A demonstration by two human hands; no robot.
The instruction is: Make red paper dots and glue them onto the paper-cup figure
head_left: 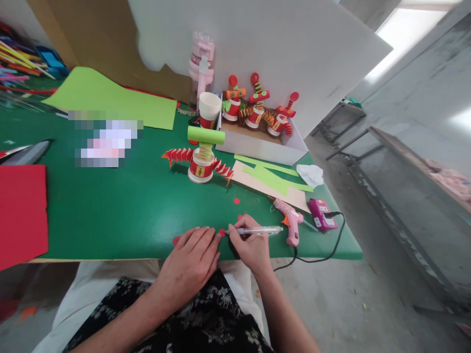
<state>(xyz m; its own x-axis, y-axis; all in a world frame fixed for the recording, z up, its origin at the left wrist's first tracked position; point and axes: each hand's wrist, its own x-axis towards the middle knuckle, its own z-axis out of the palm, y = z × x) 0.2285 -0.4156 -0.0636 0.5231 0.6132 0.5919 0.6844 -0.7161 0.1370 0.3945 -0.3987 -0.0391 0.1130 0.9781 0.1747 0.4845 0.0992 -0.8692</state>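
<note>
My right hand (250,241) is closed round a clear pen (263,230), its tip at a small red paper circle (222,232) near the table's front edge. Flat on the table lies my left hand (195,262), fingers stretched out, with the fingertips beside that circle. Another red circle (176,240) shows partly by the left fingers, and one more (236,201) lies farther back. Behind the hands stands a paper-cup figure (201,165) with folded red paper arms and a green paper roll (206,135) on top.
A pink glue gun (292,223) with a black cord lies at right by a purple box (322,215). Green paper strips (267,179) lie behind it. A white box (257,146) holds three cup figures. Stacked paper cups (209,108) and red paper (24,215) are also there.
</note>
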